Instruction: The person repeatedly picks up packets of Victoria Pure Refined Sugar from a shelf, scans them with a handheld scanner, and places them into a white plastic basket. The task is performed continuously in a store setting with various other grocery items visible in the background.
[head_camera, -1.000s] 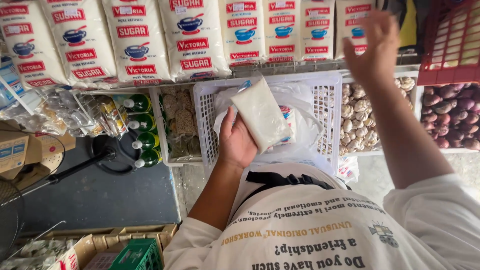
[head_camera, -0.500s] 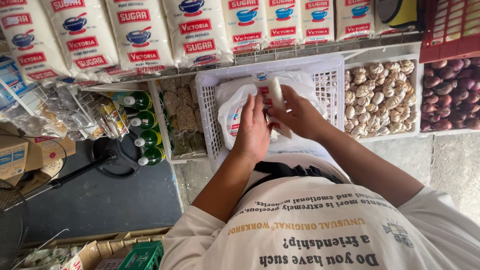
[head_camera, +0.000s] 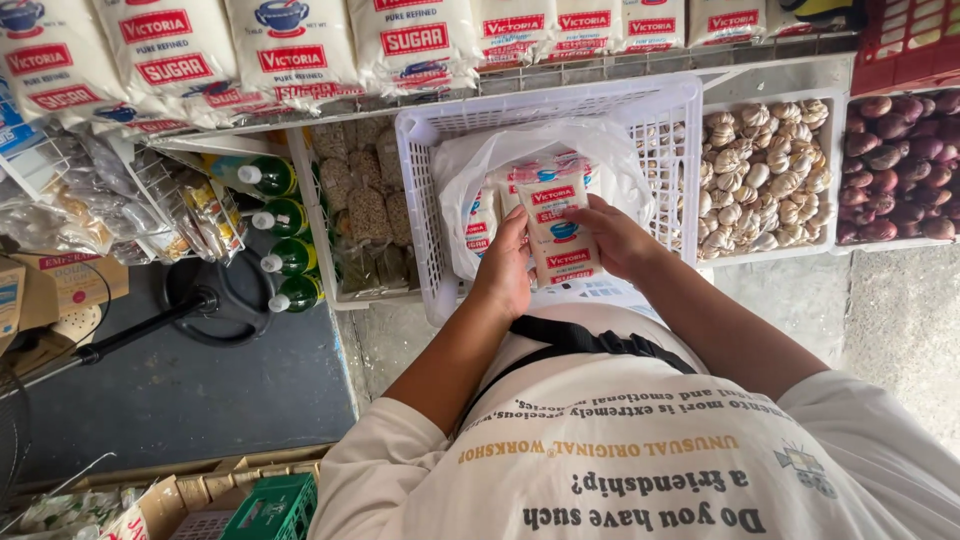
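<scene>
Both my hands hold one small white sugar packet (head_camera: 557, 232) with red and blue print, upright over a white plastic basket (head_camera: 425, 200). My left hand (head_camera: 507, 268) grips its left edge and my right hand (head_camera: 618, 238) its right edge. Inside the basket sits an open clear plastic bag (head_camera: 470, 165) with more of the same packets (head_camera: 483, 222) standing in it. The packet I hold is at the bag's mouth, in front of the others.
Large white sugar bags (head_camera: 290, 45) line a shelf above. Green bottles (head_camera: 285, 235) stand left of the basket, next to a tray of brown bundles (head_camera: 365, 215). Garlic bulbs (head_camera: 765, 175) and red onions (head_camera: 900, 165) fill crates on the right. Cardboard boxes (head_camera: 190, 495) and a green crate (head_camera: 275, 510) sit lower left.
My right hand came down from the shelf above and joined the left on the packet. The packet has turned upright and moved down to the bag in the basket.
</scene>
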